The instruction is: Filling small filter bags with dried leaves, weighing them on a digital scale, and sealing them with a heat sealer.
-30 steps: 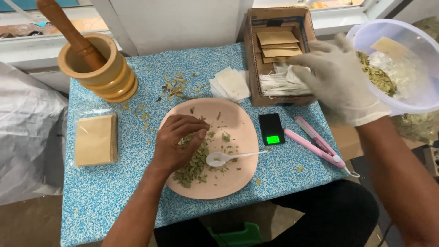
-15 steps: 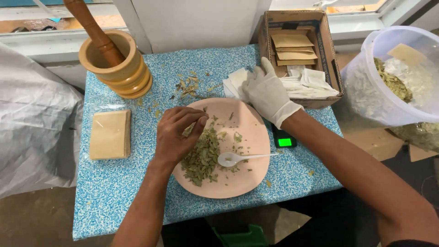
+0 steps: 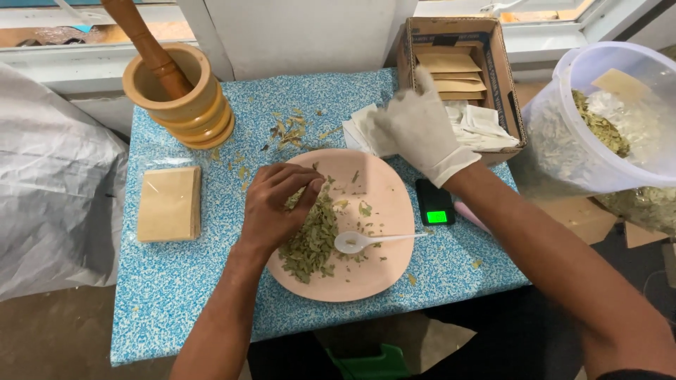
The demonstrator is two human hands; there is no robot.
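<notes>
A brown cardboard box (image 3: 461, 77) of tan and white sachets stands at the blue speckled table's (image 3: 176, 295) far edge; a clear tub (image 3: 605, 119) sits right; tan packets (image 3: 167, 204) lie left; the pink plate (image 3: 373, 274) holds dried green leaves (image 3: 313, 239); the bare left hand (image 3: 278, 204) pinches them; the gloved right hand (image 3: 422, 127), fingers loosely spread, touches white sachets (image 3: 362, 130).

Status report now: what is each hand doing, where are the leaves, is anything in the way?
Left hand bare, pinching dried leaves on pink plate. Right hand, gloved, open over white sachets beside cardboard box. White spoon lies beside the leaves.
</notes>
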